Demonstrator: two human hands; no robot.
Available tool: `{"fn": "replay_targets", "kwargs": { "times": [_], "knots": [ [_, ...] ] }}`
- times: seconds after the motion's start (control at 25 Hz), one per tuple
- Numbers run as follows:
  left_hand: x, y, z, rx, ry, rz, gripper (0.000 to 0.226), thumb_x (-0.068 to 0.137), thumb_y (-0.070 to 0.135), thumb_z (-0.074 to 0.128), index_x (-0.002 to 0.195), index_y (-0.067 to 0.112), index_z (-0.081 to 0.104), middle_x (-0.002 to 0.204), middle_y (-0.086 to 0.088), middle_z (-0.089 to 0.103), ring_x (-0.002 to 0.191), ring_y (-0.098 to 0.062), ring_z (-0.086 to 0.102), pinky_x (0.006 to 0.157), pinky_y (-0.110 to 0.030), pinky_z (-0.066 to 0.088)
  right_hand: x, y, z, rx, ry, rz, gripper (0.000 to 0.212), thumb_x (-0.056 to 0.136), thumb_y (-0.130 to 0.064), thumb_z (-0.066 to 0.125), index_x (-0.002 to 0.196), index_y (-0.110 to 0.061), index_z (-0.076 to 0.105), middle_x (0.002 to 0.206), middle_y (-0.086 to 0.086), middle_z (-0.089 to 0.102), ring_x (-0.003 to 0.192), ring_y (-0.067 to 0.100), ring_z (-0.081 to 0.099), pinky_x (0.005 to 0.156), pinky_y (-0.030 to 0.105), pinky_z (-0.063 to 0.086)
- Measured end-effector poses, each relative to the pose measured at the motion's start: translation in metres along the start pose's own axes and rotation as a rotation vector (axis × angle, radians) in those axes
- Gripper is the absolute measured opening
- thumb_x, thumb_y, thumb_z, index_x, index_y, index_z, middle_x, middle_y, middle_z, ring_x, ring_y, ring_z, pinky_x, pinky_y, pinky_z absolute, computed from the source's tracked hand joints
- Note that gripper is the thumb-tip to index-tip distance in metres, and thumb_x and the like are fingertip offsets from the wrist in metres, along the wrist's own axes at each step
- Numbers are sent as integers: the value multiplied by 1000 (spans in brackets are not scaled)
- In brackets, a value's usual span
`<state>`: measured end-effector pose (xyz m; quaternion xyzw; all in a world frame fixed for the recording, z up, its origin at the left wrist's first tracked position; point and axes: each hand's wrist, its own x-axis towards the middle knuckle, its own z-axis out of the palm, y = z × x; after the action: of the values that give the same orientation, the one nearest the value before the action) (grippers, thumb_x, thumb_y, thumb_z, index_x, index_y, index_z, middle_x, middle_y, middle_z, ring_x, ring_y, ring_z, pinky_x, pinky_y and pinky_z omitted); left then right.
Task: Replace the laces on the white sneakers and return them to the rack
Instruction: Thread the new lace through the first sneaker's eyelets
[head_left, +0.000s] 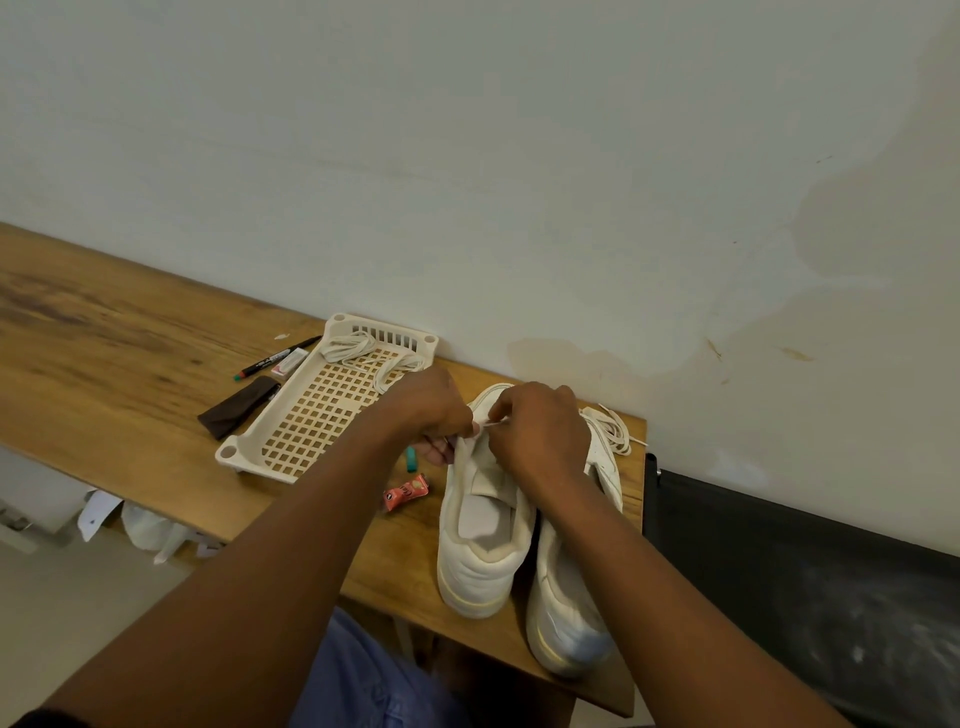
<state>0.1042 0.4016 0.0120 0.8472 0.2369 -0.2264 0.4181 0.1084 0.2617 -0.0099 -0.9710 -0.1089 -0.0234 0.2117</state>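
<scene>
From the head view, two white sneakers (485, 540) stand side by side on the wooden worktop (104, 332). The left hand (431, 410) grips the left sneaker's upper edge, and the right hand (540, 431) pinches a lace end (491, 423) there. Loose laces (615, 428) lie at 1 o'clock of the sneakers; a cream rack (291, 415) sits at 10 o'clock.

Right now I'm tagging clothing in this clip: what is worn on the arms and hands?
Both forearms are bare, and neither the left hand nor the right hand wears a glove, ring or watch that shows. Only a dark edge, perhaps a sleeve, shows at the lower left corner.
</scene>
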Motion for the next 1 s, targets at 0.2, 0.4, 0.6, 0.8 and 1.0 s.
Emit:
{"fn": "replay_targets", "kwargs": {
  "times": [0.2,0.4,0.6,0.8,1.0],
  "knots": [
    [-1,1,-1,19,4,-14,29,93,13,74,114,-6,67,89,-18,75,78,-27,77,77,-43,65,3,1,1,107,12,91,11,87,-16,64,85,-23,72,95,-4,70,94,23,63,69,32,48],
    [-2,2,-2,41,5,-13,30,93,15,75,115,-4,67,88,-17,75,69,-25,75,73,-40,65,9,4,-2,604,81,372,19,95,-10,49,94,-21,64,97,-8,66,88,18,62,66,30,42],
    [-5,2,-4,31,-25,-5,31,94,19,74,114,-4,68,93,-17,75,87,-29,77,83,-43,64,12,14,-12,607,85,308,20,85,-14,59,100,-25,68,98,-13,67,91,14,65,69,29,47],
    [-13,-4,-9,47,-153,-31,37,89,28,79,114,4,66,106,-15,74,87,-30,78,83,-47,63,4,9,-5,248,-143,47,25,71,-29,76,96,-31,75,105,-9,70,98,17,64,76,32,53],
    [-15,-4,-11,-43,-144,-24,41,93,9,72,129,-7,58,112,-26,73,93,-36,76,87,-49,61,5,8,-2,159,-39,45,19,75,-8,68,85,-22,77,92,-4,72,89,22,66,64,27,40]
  ]
}}
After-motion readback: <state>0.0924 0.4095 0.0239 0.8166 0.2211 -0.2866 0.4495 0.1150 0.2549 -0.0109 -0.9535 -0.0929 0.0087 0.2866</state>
